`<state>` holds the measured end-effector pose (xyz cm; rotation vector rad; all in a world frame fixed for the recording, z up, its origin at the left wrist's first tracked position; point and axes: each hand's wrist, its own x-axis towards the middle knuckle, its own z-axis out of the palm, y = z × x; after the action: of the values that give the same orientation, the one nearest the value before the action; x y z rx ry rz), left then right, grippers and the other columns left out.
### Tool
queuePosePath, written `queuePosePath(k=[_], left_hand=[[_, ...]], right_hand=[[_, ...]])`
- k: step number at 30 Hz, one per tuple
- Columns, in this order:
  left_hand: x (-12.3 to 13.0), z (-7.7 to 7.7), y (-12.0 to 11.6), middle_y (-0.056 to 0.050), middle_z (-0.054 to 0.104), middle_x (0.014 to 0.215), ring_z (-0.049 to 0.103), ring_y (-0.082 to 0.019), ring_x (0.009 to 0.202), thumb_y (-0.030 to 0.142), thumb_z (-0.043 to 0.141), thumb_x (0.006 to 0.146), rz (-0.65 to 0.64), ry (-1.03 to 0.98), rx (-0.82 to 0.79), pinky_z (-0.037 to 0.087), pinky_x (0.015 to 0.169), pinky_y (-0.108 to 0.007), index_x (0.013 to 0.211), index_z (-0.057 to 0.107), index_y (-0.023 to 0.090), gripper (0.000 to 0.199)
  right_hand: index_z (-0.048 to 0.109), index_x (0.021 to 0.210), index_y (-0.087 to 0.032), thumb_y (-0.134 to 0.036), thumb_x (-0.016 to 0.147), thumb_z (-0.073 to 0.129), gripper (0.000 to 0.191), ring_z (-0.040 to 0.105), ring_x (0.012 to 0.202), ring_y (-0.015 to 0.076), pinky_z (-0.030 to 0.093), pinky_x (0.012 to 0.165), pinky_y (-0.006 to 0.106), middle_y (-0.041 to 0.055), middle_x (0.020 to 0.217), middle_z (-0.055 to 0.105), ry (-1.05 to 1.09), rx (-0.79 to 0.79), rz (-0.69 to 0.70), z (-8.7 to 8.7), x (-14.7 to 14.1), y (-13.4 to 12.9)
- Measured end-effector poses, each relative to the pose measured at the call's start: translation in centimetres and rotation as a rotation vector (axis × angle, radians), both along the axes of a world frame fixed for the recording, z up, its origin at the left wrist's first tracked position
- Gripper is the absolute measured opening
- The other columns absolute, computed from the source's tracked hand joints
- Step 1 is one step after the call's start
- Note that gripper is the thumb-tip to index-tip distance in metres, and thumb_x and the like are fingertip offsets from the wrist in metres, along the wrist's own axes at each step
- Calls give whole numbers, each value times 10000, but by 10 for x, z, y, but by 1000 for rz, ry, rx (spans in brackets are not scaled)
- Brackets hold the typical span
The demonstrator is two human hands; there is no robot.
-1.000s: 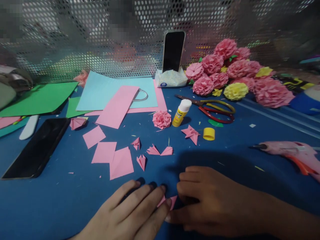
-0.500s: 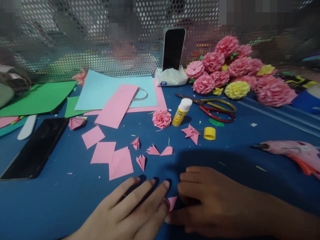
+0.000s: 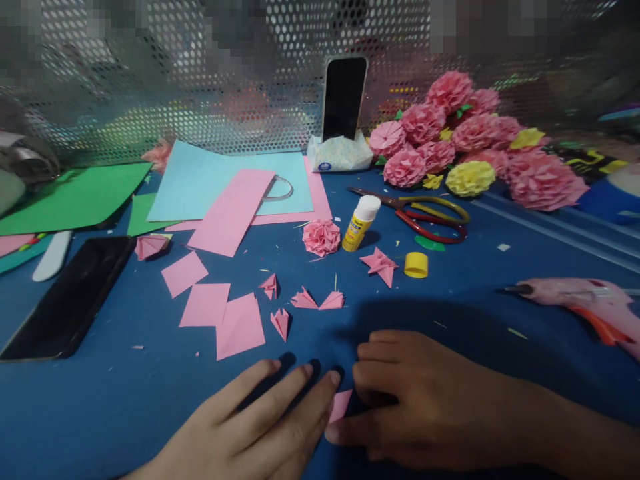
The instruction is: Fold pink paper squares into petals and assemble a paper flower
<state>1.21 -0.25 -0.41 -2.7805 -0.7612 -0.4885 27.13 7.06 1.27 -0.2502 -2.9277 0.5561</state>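
Observation:
Between my two hands, at the bottom centre, lies a small folded pink paper (image 3: pixel 341 407), partly hidden by fingers. My left hand (image 3: pixel 273 417) touches its left side, fingers spread over the blue table. The thumb of my right hand (image 3: pixel 410 400) rests at the paper's lower edge while the other fingers curl inward. Just beyond are small folded pink pieces (image 3: pixel 281 324) and pink paper squares (image 3: pixel 240 327). A pink star-like fold (image 3: pixel 381 265) sits farther right, near a yellow cap (image 3: pixel 416 265).
Glue stick (image 3: pixel 361 223), pink paper flower (image 3: pixel 321 238) and scissors (image 3: pixel 430 213) lie mid-table. A glue gun (image 3: pixel 580 300) is at right, a black phone (image 3: pixel 70 297) at left. Behind stand paper flowers (image 3: pixel 475 133), coloured sheets (image 3: pixel 235 180) and an upright phone (image 3: pixel 344 99).
More of the small pink paper shows between my hands. My left index fingertip sits slightly lower, and the right thumb has shifted a little left. The whole view has moved slightly.

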Motion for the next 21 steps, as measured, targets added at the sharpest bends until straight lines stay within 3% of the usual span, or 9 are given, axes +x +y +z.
queuePosePath(k=[5, 11, 21], left_hand=[[-4, 2, 0, 12, 640, 1328, 519, -176, 1250, 149, 362, 1052, -59, 38, -50, 125, 1237, -381, 1221, 678, 181, 360], [-4, 3, 0, -16, 659, 1300, 551, -198, 1215, 147, 342, 1049, -105, 8, -8, 153, 1215, -400, 1278, 638, 165, 375], [-2, 13, 0, -27, 696, 1198, 586, -178, 1129, 131, 402, 1036, -94, -46, -78, 318, 1118, -355, 1245, 647, 139, 322]], right_hand=[[647, 1193, -244, -277, 1005, 562, 209, 493, 794, 158, 314, 701, 303, 6, 928, 620, 77, -104, -57, -3, 5, 5], [645, 1090, -198, -250, 1022, 527, 145, 501, 858, 155, 356, 778, 279, 11, 957, 640, 141, -109, -148, -7, 4, 6], [669, 993, -194, -258, 1009, 552, 135, 536, 857, 135, 368, 759, 256, 13, 953, 647, 150, -172, -80, -6, -6, 12]])
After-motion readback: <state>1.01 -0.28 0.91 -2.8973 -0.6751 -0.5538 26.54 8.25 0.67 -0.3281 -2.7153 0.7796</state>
